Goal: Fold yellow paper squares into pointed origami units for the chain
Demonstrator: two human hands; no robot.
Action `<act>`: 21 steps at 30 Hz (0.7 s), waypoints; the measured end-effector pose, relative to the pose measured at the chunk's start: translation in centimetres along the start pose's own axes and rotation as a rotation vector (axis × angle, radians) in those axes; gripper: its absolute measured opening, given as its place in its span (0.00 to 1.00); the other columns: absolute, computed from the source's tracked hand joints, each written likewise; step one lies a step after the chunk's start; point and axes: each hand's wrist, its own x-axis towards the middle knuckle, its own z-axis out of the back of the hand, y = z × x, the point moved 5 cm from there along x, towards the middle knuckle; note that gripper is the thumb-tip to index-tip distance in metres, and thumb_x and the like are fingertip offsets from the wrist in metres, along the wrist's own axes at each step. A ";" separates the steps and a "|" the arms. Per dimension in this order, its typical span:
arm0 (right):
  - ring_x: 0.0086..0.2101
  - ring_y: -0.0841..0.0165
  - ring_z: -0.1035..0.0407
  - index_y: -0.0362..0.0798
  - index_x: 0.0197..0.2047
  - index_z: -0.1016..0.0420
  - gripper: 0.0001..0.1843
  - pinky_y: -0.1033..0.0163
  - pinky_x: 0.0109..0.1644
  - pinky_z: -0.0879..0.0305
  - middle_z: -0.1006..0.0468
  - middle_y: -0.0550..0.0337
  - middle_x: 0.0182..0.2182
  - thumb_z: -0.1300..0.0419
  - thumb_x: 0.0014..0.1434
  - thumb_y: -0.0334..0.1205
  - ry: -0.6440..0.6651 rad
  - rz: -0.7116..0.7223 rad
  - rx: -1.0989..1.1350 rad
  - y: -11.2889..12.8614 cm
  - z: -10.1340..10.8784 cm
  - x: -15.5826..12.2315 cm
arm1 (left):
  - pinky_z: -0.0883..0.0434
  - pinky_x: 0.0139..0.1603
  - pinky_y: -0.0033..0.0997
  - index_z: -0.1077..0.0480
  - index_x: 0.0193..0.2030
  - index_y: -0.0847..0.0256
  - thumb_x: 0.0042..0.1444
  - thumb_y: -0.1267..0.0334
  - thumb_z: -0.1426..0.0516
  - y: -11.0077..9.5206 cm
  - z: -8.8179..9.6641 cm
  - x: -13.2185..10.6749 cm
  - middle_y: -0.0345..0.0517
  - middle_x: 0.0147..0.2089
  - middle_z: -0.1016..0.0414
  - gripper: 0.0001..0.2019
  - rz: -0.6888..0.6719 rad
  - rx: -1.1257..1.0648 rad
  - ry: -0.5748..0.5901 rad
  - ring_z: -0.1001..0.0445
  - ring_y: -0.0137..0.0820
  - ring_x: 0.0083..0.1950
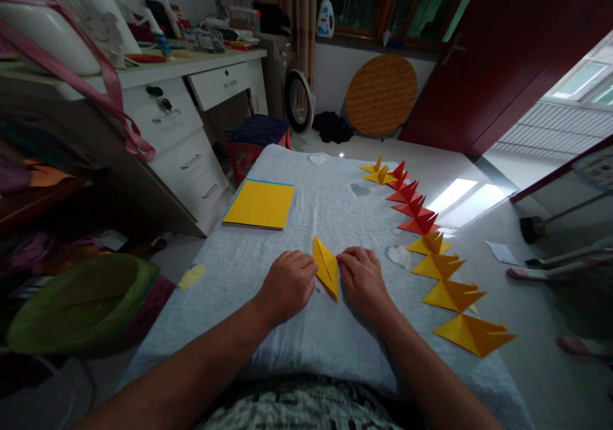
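Observation:
A yellow folded paper (327,269), shaped like a narrow diamond with a crease line across it, is between my two hands above the cloth-covered table. My left hand (288,286) is closed, its fingertips pinching the paper's left corner. On the other side, my right hand (364,282) is closed with thumb and fingers at the paper's right edge. To the upper left lies a stack of square paper (259,204), yellow on top with a blue edge showing. Several yellow folded paper figures (450,294) and red folded paper figures (417,216) form a curved row along the right side.
The pale cloth (330,193) covers the table in front of me. Beyond it are a stool (258,131), a white desk (167,142) with drawers, and an open washing machine door (299,101). A green basket (81,308) stands low at left.

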 end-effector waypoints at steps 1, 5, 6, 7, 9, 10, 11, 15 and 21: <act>0.46 0.57 0.34 0.48 0.45 0.21 0.13 0.50 0.54 0.39 0.23 0.51 0.44 0.47 0.65 0.31 0.003 -0.011 0.012 0.0 -0.1 0.1 | 0.31 0.47 0.41 0.27 0.38 0.61 0.59 0.73 0.44 0.1 -0.1 0.0 0.48 0.40 0.24 0.06 0.005 -0.024 -0.010 0.28 0.39 0.44; 0.46 0.56 0.34 0.48 0.41 0.25 0.07 0.48 0.54 0.41 0.24 0.51 0.42 0.45 0.64 0.35 0.031 -0.061 0.046 0.1 -0.3 0.3 | 0.29 0.48 0.38 0.26 0.41 0.61 0.61 0.73 0.45 0.5 -0.5 0.3 0.48 0.41 0.24 0.07 0.008 -0.102 -0.034 0.28 0.38 0.44; 0.46 0.56 0.35 0.48 0.41 0.26 0.06 0.48 0.54 0.41 0.24 0.52 0.42 0.44 0.63 0.35 0.031 -0.068 0.063 0.2 -0.3 0.4 | 0.29 0.48 0.38 0.26 0.41 0.61 0.61 0.73 0.45 0.6 -0.6 0.4 0.47 0.41 0.24 0.07 0.011 -0.119 -0.038 0.28 0.38 0.44; 0.46 0.56 0.35 0.48 0.40 0.27 0.05 0.49 0.54 0.41 0.25 0.52 0.42 0.43 0.61 0.35 0.029 -0.071 0.085 0.3 -0.2 0.4 | 0.29 0.48 0.37 0.26 0.42 0.61 0.62 0.72 0.44 0.7 -0.6 0.4 0.47 0.41 0.24 0.07 0.014 -0.137 -0.044 0.28 0.37 0.45; 0.46 0.57 0.35 0.49 0.40 0.28 0.04 0.50 0.53 0.41 0.25 0.53 0.41 0.41 0.59 0.34 0.032 -0.064 0.134 0.5 -0.1 0.4 | 0.28 0.48 0.37 0.26 0.42 0.61 0.62 0.72 0.44 0.9 -0.6 0.6 0.47 0.41 0.24 0.07 0.022 -0.174 -0.057 0.28 0.37 0.45; 0.46 0.57 0.35 0.49 0.39 0.29 0.04 0.50 0.53 0.41 0.25 0.54 0.41 0.41 0.59 0.34 0.037 -0.058 0.156 0.6 0.0 0.4 | 0.28 0.48 0.37 0.26 0.42 0.61 0.62 0.72 0.44 0.9 -0.6 0.7 0.47 0.41 0.24 0.06 0.027 -0.192 -0.063 0.27 0.37 0.45; 0.46 0.58 0.35 0.49 0.39 0.30 0.04 0.50 0.53 0.41 0.25 0.55 0.40 0.41 0.59 0.34 0.042 -0.053 0.176 0.7 0.0 0.4 | 0.28 0.48 0.37 0.26 0.41 0.61 0.63 0.72 0.44 0.9 -0.5 0.7 0.46 0.41 0.24 0.06 0.032 -0.209 -0.067 0.27 0.37 0.44; 0.44 0.59 0.35 0.49 0.38 0.31 0.04 0.49 0.53 0.42 0.24 0.56 0.37 0.42 0.59 0.32 0.049 -0.050 0.238 0.7 -0.1 0.3 | 0.26 0.50 0.40 0.27 0.42 0.61 0.62 0.72 0.44 1.1 -0.3 0.8 0.46 0.41 0.24 0.06 0.082 -0.278 -0.096 0.26 0.37 0.45; 0.43 0.61 0.34 0.50 0.36 0.32 0.05 0.53 0.50 0.38 0.26 0.56 0.38 0.43 0.59 0.30 0.015 0.034 0.348 1.0 -0.1 0.3 | 0.29 0.62 0.45 0.37 0.63 0.55 0.59 0.77 0.46 0.8 0.2 1.0 0.52 0.64 0.35 0.26 0.053 -0.335 -0.211 0.32 0.39 0.63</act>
